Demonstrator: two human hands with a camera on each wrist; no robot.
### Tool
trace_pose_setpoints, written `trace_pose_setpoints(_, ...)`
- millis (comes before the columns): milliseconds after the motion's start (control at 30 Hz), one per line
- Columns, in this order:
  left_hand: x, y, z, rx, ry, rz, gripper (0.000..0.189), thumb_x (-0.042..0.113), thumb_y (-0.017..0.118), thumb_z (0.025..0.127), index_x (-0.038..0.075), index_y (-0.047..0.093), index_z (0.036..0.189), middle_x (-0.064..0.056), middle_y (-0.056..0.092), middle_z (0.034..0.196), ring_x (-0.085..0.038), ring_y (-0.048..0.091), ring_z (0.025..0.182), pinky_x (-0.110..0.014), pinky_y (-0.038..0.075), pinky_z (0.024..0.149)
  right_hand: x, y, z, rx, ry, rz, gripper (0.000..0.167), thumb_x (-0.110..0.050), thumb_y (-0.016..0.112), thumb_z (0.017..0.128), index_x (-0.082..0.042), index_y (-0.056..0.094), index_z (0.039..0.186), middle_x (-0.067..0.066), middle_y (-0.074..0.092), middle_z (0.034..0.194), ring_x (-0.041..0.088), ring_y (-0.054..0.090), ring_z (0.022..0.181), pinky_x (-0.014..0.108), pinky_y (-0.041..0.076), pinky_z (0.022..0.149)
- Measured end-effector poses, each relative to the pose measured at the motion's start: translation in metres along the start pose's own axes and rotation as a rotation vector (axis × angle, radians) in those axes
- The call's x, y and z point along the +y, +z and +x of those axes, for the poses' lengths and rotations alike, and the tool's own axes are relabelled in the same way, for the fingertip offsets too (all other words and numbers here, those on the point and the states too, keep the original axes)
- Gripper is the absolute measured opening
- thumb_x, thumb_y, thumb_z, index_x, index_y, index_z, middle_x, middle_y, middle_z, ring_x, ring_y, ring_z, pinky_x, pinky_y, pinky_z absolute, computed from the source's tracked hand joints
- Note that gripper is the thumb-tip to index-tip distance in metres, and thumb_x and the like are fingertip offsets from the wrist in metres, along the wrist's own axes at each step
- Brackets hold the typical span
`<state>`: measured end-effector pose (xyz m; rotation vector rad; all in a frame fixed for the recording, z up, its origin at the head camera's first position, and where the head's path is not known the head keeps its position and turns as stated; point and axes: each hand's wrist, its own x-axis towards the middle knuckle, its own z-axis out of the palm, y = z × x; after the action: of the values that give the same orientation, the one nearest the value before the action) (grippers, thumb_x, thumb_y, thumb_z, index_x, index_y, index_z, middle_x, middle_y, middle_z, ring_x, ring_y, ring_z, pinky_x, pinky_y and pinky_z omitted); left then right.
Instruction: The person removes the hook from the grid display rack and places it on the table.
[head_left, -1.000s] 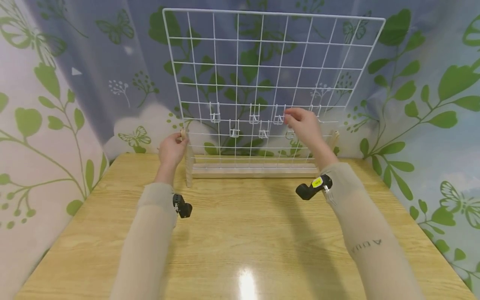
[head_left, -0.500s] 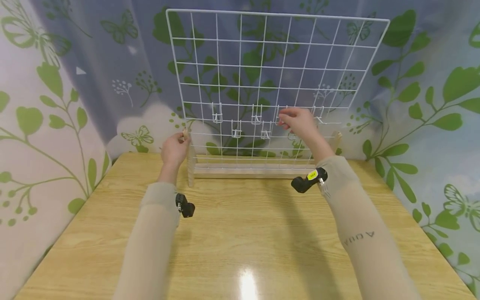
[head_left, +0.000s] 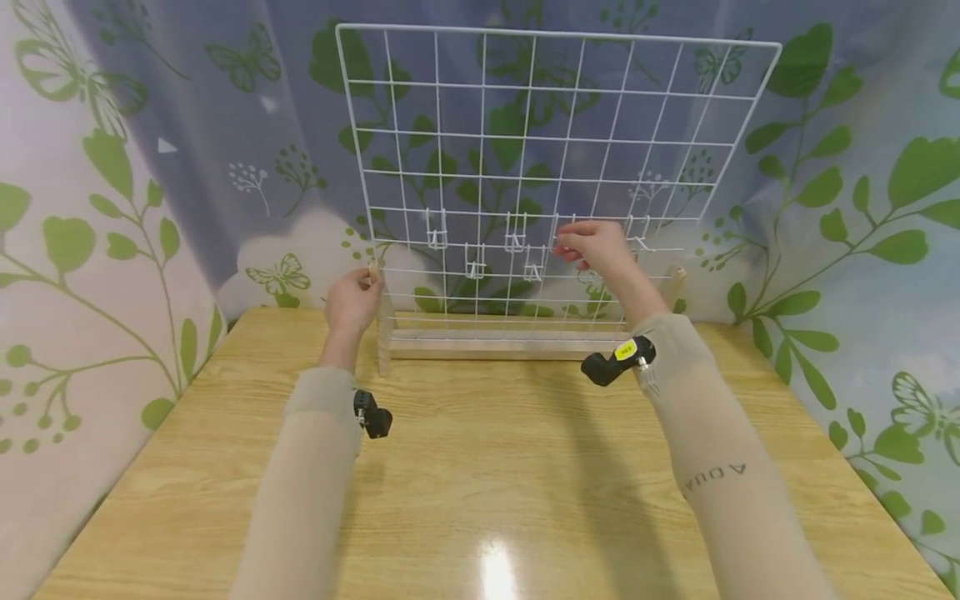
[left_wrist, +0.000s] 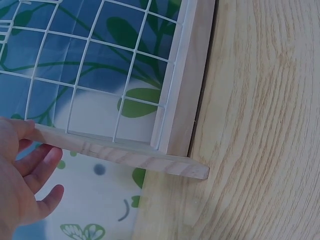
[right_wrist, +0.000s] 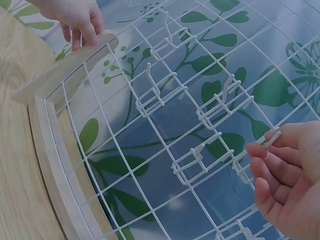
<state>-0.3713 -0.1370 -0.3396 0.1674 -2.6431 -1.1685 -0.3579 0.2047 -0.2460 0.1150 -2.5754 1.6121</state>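
A white wire grid panel (head_left: 558,35) leans back in a pale wooden stand (left_wrist: 180,125). Several white wire hooks (head_left: 514,242) hang on its lower half in two staggered rows. My left hand (head_left: 352,304) pinches the top of the stand's left upright (left_wrist: 135,159) between thumb and fingers. In the right wrist view my right hand (right_wrist: 295,175) pinches the prong of another hook (right_wrist: 273,139) with thumb and index finger. That hook is on the grid, right of the middle, and my fingers partly cover it in the head view.
The stand is at the back of a light wooden table (head_left: 480,467). Close behind it hangs a leaf-and-butterfly patterned curtain (head_left: 285,108), which also lines both sides. The stand's right upright (head_left: 675,287) rises beyond my right forearm.
My right hand has shifted slightly left onto the hook, and its fingers now cover it in the head view. My left hand keeps its hold on the upright. The head view has shifted slightly.
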Motion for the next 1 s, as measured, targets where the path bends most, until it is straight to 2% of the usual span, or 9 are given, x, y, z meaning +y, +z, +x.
trace_pose_setpoints(167,0.000,0.001,0.001,0.009,-0.001,0.002,0.042,0.028,0.050,0.095,0.008,0.051,0.132,-0.017,0.062,0.115,-0.034,0.057,0.101,-0.046,0.043,0.085,0.001,-0.001,-0.001,0.005,-0.013,0.038,0.035,-0.014,0.054,0.094,0.004,0.056,0.123,-0.002,0.065,0.083,0.012,0.060,0.075,0.020,0.049,0.062)
trace_pose_setpoints(433,-0.001,0.002,0.001,0.010,0.002,0.004,0.042,0.028,0.051,0.094,0.007,0.052,0.131,-0.016,0.062,0.114,-0.034,0.057,0.102,-0.046,0.043,0.085,0.000,-0.001,-0.002,0.010,0.002,0.290,0.034,-0.005,0.054,0.092,0.012,0.051,0.122,0.000,0.064,0.075,0.010,0.059,0.066,0.017,0.049,0.059)
trace_pose_setpoints(500,-0.002,0.001,0.001,0.008,0.004,0.010,0.042,0.028,0.050,0.095,0.006,0.052,0.131,-0.017,0.062,0.114,-0.034,0.057,0.101,-0.046,0.043,0.085,-0.001,-0.001,-0.004,0.009,-0.005,0.322,0.034,-0.005,0.054,0.092,0.012,0.052,0.121,0.000,0.064,0.074,0.009,0.058,0.064,0.017,0.048,0.057)
trace_pose_setpoints(600,-0.002,0.001,0.000,0.009,0.004,0.018,0.042,0.028,0.050,0.095,0.007,0.052,0.130,-0.017,0.062,0.114,-0.034,0.057,0.101,-0.046,0.044,0.084,-0.003,-0.001,-0.009,0.002,-0.025,0.296,0.034,-0.009,0.056,0.092,0.009,0.054,0.121,-0.001,0.065,0.076,0.009,0.058,0.066,0.017,0.047,0.056)
trace_pose_setpoints(833,-0.001,0.001,0.000,0.005,0.002,0.020,0.041,0.029,0.050,0.094,0.008,0.053,0.130,-0.016,0.062,0.114,-0.034,0.057,0.100,-0.046,0.044,0.083,0.001,0.000,-0.032,-0.050,-0.051,0.141,0.035,-0.016,0.057,0.093,0.005,0.056,0.121,-0.002,0.065,0.083,0.009,0.058,0.074,0.020,0.048,0.062)
trace_pose_setpoints(1000,-0.001,0.002,0.001,-0.002,-0.001,0.030,0.041,0.029,0.049,0.095,0.009,0.052,0.130,-0.015,0.062,0.114,-0.033,0.057,0.100,-0.045,0.044,0.083,0.011,0.005,-0.050,-0.103,-0.074,0.132,0.035,-0.015,0.057,0.093,0.007,0.055,0.121,-0.004,0.064,0.079,0.014,0.058,0.076,0.020,0.048,0.061)
